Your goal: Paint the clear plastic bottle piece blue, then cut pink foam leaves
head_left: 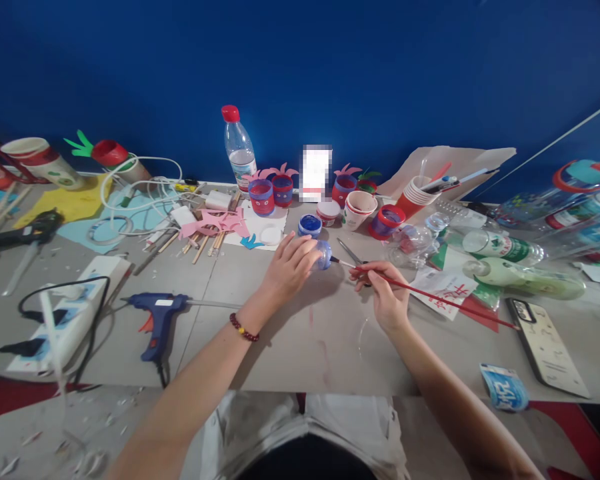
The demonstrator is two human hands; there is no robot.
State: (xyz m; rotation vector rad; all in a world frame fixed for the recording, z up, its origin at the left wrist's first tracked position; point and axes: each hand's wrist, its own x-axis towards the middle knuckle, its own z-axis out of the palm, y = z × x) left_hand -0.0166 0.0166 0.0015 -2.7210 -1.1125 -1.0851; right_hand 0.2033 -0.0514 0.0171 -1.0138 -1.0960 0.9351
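My left hand is closed round a small clear plastic piece partly painted blue, like a cut bottle part; the fingers hide much of it. In my right hand is a long red-handled paintbrush, pinched between thumb and fingers. Its dark tip reaches the painted piece's right side. Just behind my left hand stands an open jar of blue paint. Beside that jar is a tub with a white lid. Scissors lie on the table close to my right hand, partly covered by it.
Painted red-and-blue cups, paper cups and a tall bottle line the wall. At left are a blue glue gun and a power strip. Plastic bottles and a phone lie at right.
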